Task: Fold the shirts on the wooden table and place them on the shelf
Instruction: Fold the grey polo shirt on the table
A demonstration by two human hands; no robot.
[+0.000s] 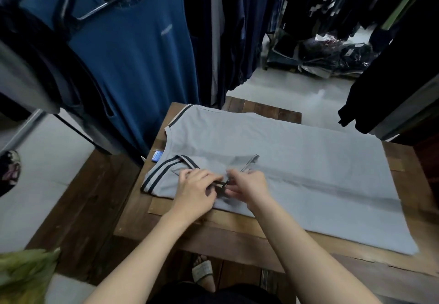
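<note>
Nearest the camera, a sandal (202, 272) shows below the near edge of the table (166, 227), and two bare forearms reach over that edge. The left hand (194, 192) and the right hand (249, 187) meet above the near-left part of the table, close to its near edge. The fingers of both hands are curled, with the tips drawn together. Each hand pinches the shirt (297, 161) at a short dark trim (221, 185) that runs between the two hands. The shirt is grey and lies flat across the table. Its neck opening points toward the left edge, and its hem reaches the right end, where it overhangs the near edge. The near sleeve (164, 175), marked with two dark stripes, is folded inward onto the body, just left of the left hand. A blue tag (156, 156) lies at the neck, by the left edge. The far sleeve (183, 113) lies flat at the far-left corner. Beyond the table, a blue shirt (133, 66) hangs on the left, with dark garments (237, 30) beside it. Wrapped packs (332, 56) lie on the pale floor (273, 94) farthest back.
</note>
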